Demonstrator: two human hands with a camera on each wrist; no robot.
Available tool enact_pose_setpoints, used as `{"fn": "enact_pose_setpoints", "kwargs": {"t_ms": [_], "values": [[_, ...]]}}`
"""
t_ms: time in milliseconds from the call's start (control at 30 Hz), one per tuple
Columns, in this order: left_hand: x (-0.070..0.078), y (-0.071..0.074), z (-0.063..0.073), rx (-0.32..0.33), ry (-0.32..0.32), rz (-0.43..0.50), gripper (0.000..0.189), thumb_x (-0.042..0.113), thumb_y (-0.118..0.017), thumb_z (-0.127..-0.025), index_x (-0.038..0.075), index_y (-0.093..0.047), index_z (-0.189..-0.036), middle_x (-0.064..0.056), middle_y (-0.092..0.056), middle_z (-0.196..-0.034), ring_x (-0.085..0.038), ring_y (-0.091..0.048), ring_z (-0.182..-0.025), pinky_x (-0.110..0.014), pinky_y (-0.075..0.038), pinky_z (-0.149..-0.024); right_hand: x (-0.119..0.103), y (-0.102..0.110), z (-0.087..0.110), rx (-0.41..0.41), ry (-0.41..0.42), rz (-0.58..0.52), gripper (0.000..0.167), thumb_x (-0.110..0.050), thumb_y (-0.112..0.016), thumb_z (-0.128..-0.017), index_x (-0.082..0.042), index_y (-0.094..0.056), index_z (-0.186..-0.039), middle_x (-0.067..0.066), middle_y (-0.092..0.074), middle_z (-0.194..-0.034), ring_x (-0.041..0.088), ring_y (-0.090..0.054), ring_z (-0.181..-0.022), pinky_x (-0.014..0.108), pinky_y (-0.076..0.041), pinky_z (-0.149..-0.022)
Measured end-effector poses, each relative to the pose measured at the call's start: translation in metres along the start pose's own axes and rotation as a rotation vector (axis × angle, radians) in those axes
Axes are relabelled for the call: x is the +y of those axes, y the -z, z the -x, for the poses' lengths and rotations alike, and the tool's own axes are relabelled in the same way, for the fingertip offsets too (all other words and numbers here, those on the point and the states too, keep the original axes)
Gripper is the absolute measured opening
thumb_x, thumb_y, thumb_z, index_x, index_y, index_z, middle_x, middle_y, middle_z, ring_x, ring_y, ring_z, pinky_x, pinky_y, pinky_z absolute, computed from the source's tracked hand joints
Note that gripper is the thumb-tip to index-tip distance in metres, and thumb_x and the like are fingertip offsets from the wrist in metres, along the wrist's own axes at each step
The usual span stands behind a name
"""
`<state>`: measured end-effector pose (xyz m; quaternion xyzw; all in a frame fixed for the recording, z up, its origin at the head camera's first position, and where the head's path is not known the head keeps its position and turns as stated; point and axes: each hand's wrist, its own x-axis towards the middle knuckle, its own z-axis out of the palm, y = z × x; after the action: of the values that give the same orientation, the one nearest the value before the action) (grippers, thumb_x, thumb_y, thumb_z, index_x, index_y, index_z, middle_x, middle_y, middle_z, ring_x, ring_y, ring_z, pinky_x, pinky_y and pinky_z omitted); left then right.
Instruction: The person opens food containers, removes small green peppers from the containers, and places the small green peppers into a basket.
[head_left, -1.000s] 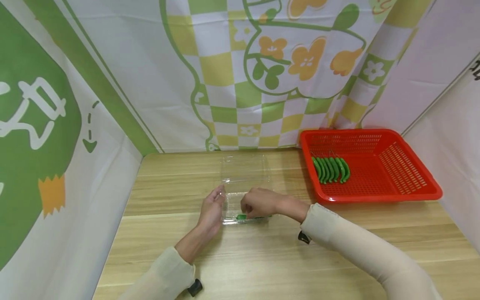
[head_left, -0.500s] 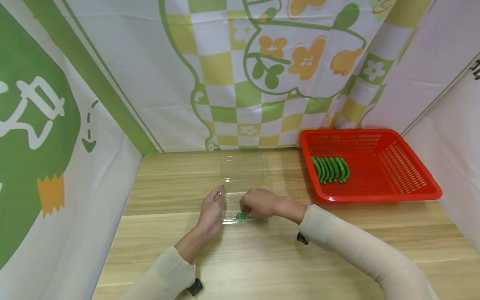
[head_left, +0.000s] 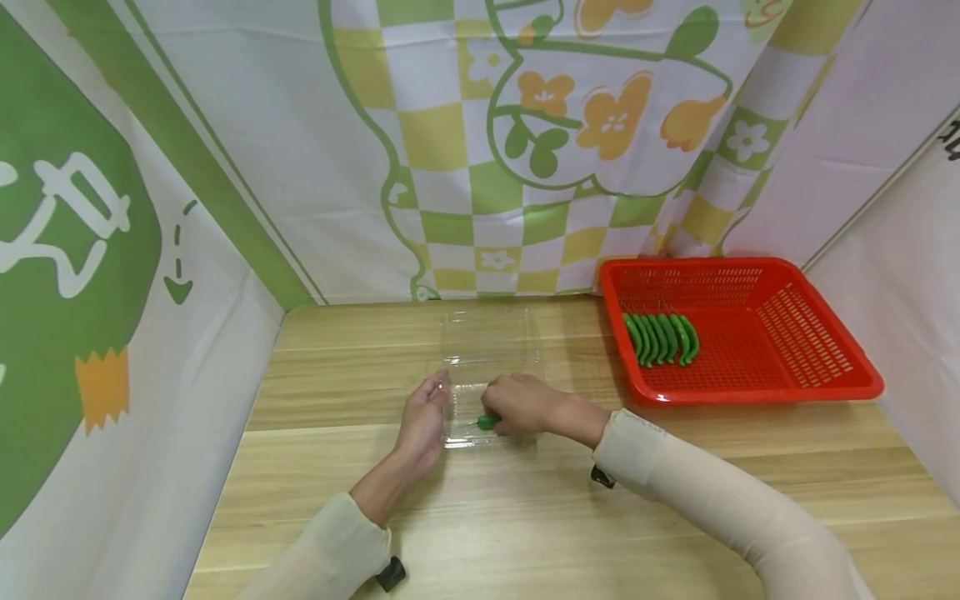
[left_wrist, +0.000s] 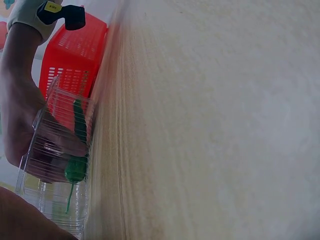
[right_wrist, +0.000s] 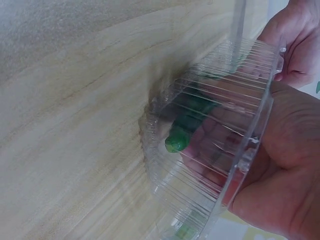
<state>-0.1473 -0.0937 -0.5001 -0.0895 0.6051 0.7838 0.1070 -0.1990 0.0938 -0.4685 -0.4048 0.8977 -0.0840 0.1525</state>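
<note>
A clear plastic clamshell box [head_left: 459, 443] lies on the table with its lid [head_left: 487, 335] folded back. My left hand [head_left: 422, 423] holds the box at its left side, fingertips at the rim. Inside the box, my right hand [head_left: 521, 404] pinches a green chili pepper [head_left: 487, 422], its stem towards the left. Through the ribbed wall in the left wrist view, the chili [left_wrist: 75, 170] lies crosswise, low in the box, with fingers around its middle. The chili's rounded tip [right_wrist: 176, 141] shows in the right wrist view.
A red plastic basket [head_left: 757, 396] stands at the back right of the wooden table [head_left: 525, 525]. Several green chilies [head_left: 663, 340] lie side by side along its left end. Printed cloth [head_left: 450, 150] hangs behind the table, and more cloth encloses both sides.
The chili has shifted slightly back from the box's front wall, together with my right hand. Its stem now slants inside the box. My left hand and the basket stay in place.
</note>
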Motion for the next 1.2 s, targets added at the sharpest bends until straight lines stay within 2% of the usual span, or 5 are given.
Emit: {"fn": "enact_pose_setpoints", "kwargs": {"t_ms": [233, 567, 800, 967, 1200], "values": [[-0.001, 0.000, 0.000, 0.003, 0.003, 0.002, 0.056, 0.005, -0.036, -0.112, -0.003, -0.021, -0.166, -0.019, -0.016, -0.176, -0.038, -0.011, -0.163, -0.051, -0.006, -0.134, 0.004, -0.002, -0.001, 0.022, 0.019, 0.006, 0.017, -0.008, -0.080, -0.085, -0.016, -0.068, -0.079, -0.010, -0.059, -0.070, 0.007, -0.047, -0.061, 0.023, -0.044, -0.055], [0.000, 0.000, 0.000, -0.003, 0.001, -0.006, 0.056, 0.006, -0.035, -0.113, -0.001, -0.021, -0.166, -0.018, -0.015, -0.176, -0.038, -0.011, -0.163, -0.050, -0.006, -0.134, 0.008, 0.005, 0.002, 0.049, 0.033, -0.046, 0.013, -0.012, -0.075, -0.098, -0.010, -0.068, -0.087, -0.006, -0.060, -0.067, 0.006, -0.049, -0.055, 0.021, -0.043, -0.054], [-0.001, 0.001, 0.000, -0.003, 0.001, 0.006, 0.056, 0.005, -0.036, -0.112, -0.001, -0.021, -0.166, -0.017, -0.015, -0.176, -0.038, -0.010, -0.163, -0.050, -0.004, -0.134, 0.007, 0.006, 0.003, 0.078, 0.051, -0.043, 0.010, -0.012, -0.076, -0.099, -0.007, -0.070, -0.093, -0.004, -0.062, -0.072, 0.007, -0.050, -0.060, 0.021, -0.045, -0.054], [-0.001, 0.000, -0.001, 0.005, 0.009, 0.001, 0.056, 0.006, -0.036, -0.112, -0.001, -0.022, -0.166, -0.017, -0.016, -0.176, -0.036, -0.012, -0.163, -0.050, -0.010, -0.134, 0.007, 0.006, 0.003, 0.095, 0.052, -0.056, 0.010, -0.012, -0.076, -0.099, -0.007, -0.069, -0.093, -0.003, -0.064, -0.073, 0.006, -0.053, -0.061, 0.020, -0.048, -0.055], [-0.001, 0.002, 0.000, -0.010, 0.013, 0.009, 0.056, 0.008, -0.036, -0.113, -0.001, -0.021, -0.166, -0.017, -0.013, -0.177, -0.039, -0.008, -0.163, -0.053, -0.004, -0.133, 0.008, 0.010, 0.007, 0.130, 0.050, -0.075, 0.012, -0.008, -0.076, -0.098, -0.008, -0.067, -0.089, -0.002, -0.065, -0.074, 0.008, -0.055, -0.063, 0.023, -0.051, -0.057]]}}
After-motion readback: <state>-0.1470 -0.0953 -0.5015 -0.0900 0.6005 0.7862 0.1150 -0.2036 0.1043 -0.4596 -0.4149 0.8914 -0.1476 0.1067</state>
